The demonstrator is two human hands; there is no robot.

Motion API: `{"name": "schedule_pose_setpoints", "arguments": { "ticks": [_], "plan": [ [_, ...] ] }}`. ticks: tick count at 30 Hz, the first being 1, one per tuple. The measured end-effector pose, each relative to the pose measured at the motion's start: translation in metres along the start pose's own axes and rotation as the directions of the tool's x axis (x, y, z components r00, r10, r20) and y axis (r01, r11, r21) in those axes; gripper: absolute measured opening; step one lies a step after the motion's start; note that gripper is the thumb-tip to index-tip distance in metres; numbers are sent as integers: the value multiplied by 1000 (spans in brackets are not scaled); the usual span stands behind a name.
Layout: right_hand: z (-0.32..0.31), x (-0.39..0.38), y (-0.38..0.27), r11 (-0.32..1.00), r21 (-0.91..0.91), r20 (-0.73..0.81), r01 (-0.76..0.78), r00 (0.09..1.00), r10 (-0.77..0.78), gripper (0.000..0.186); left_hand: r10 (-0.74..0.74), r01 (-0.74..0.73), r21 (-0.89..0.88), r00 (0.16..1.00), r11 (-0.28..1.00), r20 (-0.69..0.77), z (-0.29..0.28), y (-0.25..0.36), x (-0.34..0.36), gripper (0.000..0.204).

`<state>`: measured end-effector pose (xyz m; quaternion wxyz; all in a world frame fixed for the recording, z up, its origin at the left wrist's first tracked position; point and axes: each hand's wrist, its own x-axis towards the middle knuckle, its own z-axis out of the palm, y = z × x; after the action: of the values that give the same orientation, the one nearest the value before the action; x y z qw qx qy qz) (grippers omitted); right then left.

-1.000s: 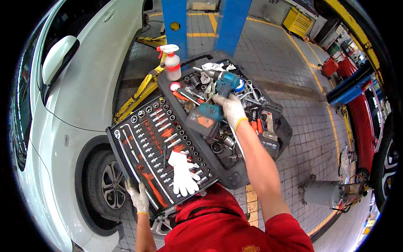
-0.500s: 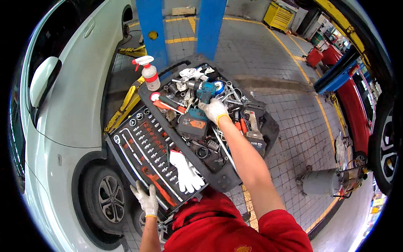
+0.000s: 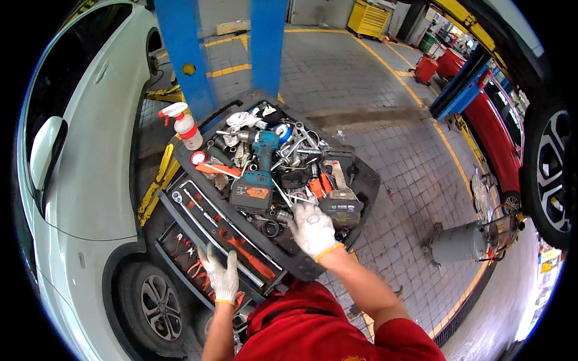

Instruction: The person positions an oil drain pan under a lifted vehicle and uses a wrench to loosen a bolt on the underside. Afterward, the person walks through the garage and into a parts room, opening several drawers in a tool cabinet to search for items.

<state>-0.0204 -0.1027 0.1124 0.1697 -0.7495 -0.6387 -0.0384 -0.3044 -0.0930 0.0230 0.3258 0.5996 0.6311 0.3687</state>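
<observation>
Apparently handling the upper drawer [image 3: 191, 221], lower left of centre, with the left hand [image 3: 221, 274] open at its outer edge, fingers spread, gripping nothing visible. Has the right hand [image 3: 314, 230] just below centre, over the tray [image 3: 368, 180], fingers bent; cannot tell if holding anything. Next, probably calls for even pressure on the drawer, leaving the drill [image 3: 259, 176], just left of centre, undisturbed.
</observation>
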Motion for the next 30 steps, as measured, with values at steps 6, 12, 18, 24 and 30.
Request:
{"name": "schedule_pose_setpoints", "arguments": {
  "ticks": [6,12,18,24,30],
  "plan": [
    [-3,-35,-30,959,-258,184,-116,969,166,24,518,-529,94,847,843,119,19,116,68,103],
    [10,-35,-25,926,-333,205,-176,945,254,42,512,-543,303,840,783,181,58,135,93,107],
    [36,-27,-1,974,-134,213,-184,954,210,31,501,-514,233,857,825,120,73,122,110,92],
    [1,-26,-2,922,262,101,-284,958,267,29,486,-500,168,866,850,114,60,112,115,92],
    [-36,-39,12,706,637,66,-310,934,350,39,505,-520,165,854,838,124,65,110,115,91]
  ]
}}
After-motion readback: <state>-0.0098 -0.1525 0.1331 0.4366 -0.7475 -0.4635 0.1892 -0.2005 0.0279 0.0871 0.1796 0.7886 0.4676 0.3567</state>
